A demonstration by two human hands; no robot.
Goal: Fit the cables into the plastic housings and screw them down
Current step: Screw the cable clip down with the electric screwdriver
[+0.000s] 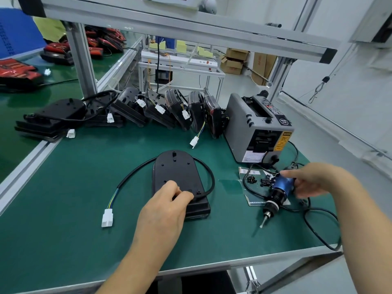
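Green matting covers the counter (pixel 74 187) in front of you. Nearest to you, your left hand (pixel 167 205) lies on the near end of the black plastic housing (pixel 176 172), which is flat on the counter. The fingers are curled, and thumb and forefinger meet beside a screw hole. I cannot tell if they pinch something small.

The black cable (pixel 135 170) comes out at the near right side of the housing, loops round its far end and runs down on the left. It ends in a white connector (pixel 107 217) that lies on the mat, left of your left hand.

Your right hand (pixel 311 181) grips the blue electric screwdriver (pixel 280 185), with the fingers closed round its body. The bit points down and toward you, above the mat. Its cord (pixel 318 232) curls near the right edge of the counter.

Just beyond the screwdriver, some small black screws (pixel 251 179) lie on a printed sheet (pixel 250 200).

Farther back stands a grey tape dispenser (pixel 254 128). Left of it, a row of other black housings (pixel 148 109) with white plugs leans together. Behind these you see the aluminium frame (pixel 82 60), red parts (pixel 19 71) on the next counter and cardboard boxes (pixel 235 60) on the floor.
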